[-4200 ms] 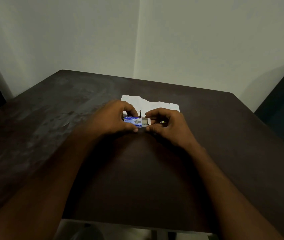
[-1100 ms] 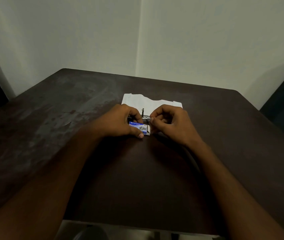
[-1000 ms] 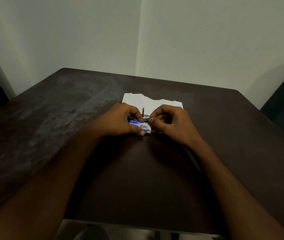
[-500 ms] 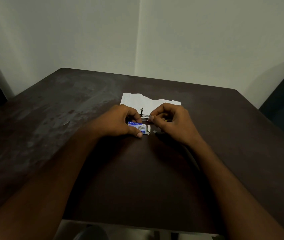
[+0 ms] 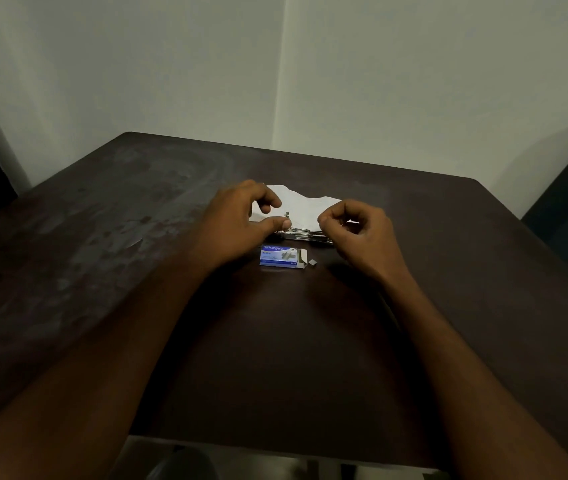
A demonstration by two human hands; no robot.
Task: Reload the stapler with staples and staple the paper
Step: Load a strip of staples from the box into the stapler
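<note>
**Hands off the box, over to the stapler**

Our left hand (image 5: 237, 223) has let go of the staple box (image 5: 281, 257), which it was pinching half a second ago, and now curls loosely with thumb and forefinger a little apart at the stapler's (image 5: 301, 233) left end. We cannot tell whether it touches the metal. Our right hand (image 5: 358, 233) is drawn into a pinch, thumb against bent fingers, at the stapler's right end; it may hold a strip of staples, but nothing shows between the fingers, so we cannot say.

The box now lies on the dark table (image 5: 310, 358), flap open to the right, just on our side of the stapler. A small grey piece (image 5: 313, 261), likely a broken bit of staple strip, sits beside the flap. The stapler lies along the near edge of the torn white paper (image 5: 305, 209), and looks opened out flat.

We judge that fetching staples is over and loading is beginning. The paper is not yet stapled.
</note>
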